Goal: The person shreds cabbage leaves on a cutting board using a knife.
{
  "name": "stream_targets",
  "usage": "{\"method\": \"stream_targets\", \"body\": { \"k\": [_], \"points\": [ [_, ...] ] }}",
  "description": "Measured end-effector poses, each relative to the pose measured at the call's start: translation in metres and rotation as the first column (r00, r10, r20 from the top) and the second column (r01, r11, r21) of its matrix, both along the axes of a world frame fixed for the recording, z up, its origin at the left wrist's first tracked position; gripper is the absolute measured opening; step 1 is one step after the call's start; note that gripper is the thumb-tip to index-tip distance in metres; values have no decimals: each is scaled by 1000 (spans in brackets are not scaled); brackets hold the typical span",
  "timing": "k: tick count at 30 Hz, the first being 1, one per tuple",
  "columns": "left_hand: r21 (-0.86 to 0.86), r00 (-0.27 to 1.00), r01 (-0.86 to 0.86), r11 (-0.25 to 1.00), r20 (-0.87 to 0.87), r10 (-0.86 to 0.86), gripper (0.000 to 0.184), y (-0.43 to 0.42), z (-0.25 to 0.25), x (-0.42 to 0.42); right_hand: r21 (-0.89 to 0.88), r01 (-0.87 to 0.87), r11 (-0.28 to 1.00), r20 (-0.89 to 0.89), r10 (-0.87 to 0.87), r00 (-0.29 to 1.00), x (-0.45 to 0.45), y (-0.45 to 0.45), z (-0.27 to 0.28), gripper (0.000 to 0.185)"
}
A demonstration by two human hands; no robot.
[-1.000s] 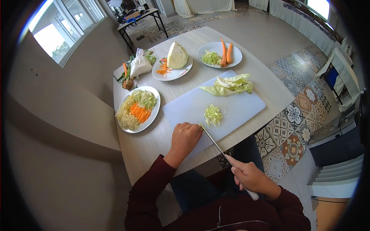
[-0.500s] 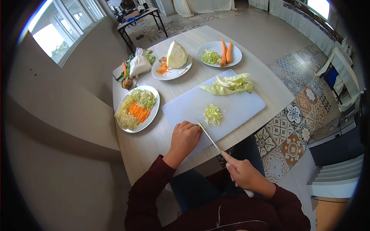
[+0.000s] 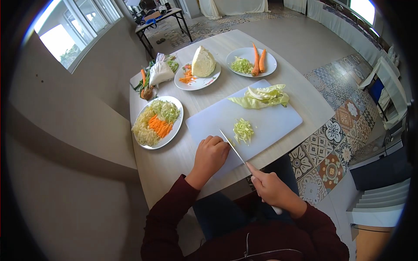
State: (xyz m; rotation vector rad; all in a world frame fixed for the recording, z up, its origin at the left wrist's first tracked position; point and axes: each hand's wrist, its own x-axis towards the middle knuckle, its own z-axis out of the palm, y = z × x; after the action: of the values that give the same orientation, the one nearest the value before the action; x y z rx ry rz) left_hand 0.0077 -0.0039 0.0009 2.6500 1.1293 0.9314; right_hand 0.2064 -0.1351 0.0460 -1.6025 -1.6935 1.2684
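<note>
My right hand (image 3: 273,189) is closed around the handle of a kitchen knife (image 3: 231,146), whose blade slants up and left over the white cutting board (image 3: 202,119). On the board's near left part, my left hand (image 3: 212,152) curls its fingers over a piece of cabbage, mostly hidden, right beside the blade. A small heap of shredded cabbage (image 3: 243,131) lies just beyond the knife. Farther back on the board rest some loose pale green cabbage leaves (image 3: 261,97).
Left of the board is an oval plate (image 3: 176,130) of shredded vegetables. Behind stand a plate (image 3: 191,86) with a cabbage chunk (image 3: 203,62) and another plate (image 3: 272,65) with two carrots (image 3: 259,61). A bag of white contents (image 3: 160,74) sits by other vegetables at the far left.
The knife and my right hand have shifted slightly up and left, so the blade tip reaches farther past my left fingertips. My left hand stays curled in place. The whole view has shifted slightly.
</note>
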Motion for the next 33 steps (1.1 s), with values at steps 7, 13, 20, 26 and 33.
{"method": "stream_targets", "body": {
  "k": [7, 13, 20, 26, 33],
  "points": [
    [19, 1000, -14, 1000, 0, 14, 8, 4, -5, 0, -105, -22, 994, 22, 24, 999, 18, -21, 22, 50],
    [57, 998, -66, 996, -20, 67, 6, 7, -6, -4, -109, -4, 994, 17, 6, 1000, 23, -36, 32, 48],
    [72, 997, -73, 995, -2, 73, 6, 10, -7, -7, -96, 17, 995, -8, -18, 1000, 24, -34, 25, 47],
    [160, 993, -29, 987, 119, 10, 9, 8, 0, -3, -137, 87, 987, -40, -94, 995, 24, -34, 26, 48],
    [193, 987, 23, 981, 152, -53, 12, 3, 3, 0, -151, 103, 983, -58, -112, 992, 27, -34, 23, 48]
  ]
}}
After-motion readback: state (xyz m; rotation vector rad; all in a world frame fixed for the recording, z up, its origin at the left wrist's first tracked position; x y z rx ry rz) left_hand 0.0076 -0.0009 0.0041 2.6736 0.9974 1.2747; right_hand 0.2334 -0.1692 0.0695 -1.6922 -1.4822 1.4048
